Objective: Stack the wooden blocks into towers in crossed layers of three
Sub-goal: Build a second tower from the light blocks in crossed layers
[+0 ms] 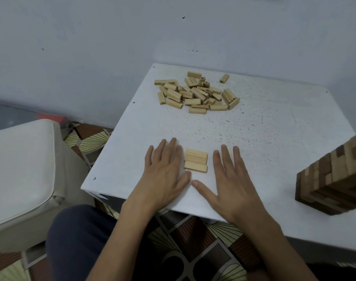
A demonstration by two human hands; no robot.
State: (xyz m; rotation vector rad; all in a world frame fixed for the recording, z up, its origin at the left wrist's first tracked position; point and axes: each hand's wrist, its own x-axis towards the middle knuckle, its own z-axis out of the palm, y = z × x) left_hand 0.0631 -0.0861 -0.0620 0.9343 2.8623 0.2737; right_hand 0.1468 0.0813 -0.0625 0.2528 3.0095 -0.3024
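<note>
Left hand (165, 169) and right hand (232, 177), fingers spread flat on the table (264, 126), flank a three-block layer (195, 160); loose blocks (195, 94) lie far.

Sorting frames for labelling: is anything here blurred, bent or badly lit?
Head view: soft, even light, faint shadows, no glare. Head view: the wide lens bows the table edges and makes the tower, cut off at the right, seem to lean. Head view: the left hand, right hand and pile look slightly soft; few printed numbers are readable.
</note>
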